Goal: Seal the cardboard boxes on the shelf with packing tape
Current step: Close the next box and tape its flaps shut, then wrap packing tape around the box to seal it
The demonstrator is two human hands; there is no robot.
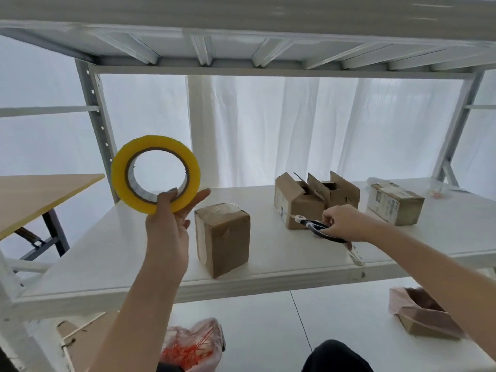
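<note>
A yellow tape roll (118,176) is held up left of centre by the left hand (167,222); scissors (318,226) are gripped by the right hand (342,221) beside cardboard boxes (298,208) on the shelf (120,253).

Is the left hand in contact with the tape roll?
Touching. Head view: left hand pinches tape roll at its lower rim, thumb in front, fingers behind.
</note>
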